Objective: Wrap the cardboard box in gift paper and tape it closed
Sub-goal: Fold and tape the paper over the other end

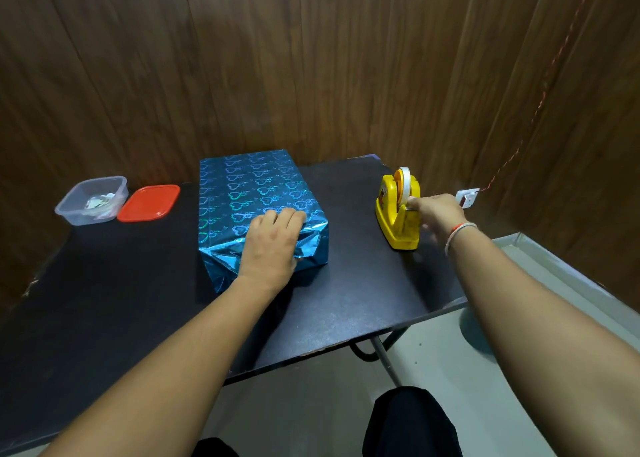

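The box (pixel 249 193), covered in shiny blue gift paper with a heart pattern, lies in the middle of the black table (pixel 346 300). My left hand (pixel 272 245) lies over its near end with fingers on top, pressing the folded paper flap down. To the right stands a yellow tape dispenser (pixel 394 210) with a white tape roll (pixel 403 184). My right hand (pixel 438 214) is at the dispenser's front, fingertips pinching the tape end by the cutter.
A clear plastic container (pixel 91 200) with small bits inside and its red lid (pixel 149 203) sit at the table's far left. Wooden panel walls close in behind. A white wall socket (pixel 467 197) with a red cord is at right. The table's near right edge drops to the floor.
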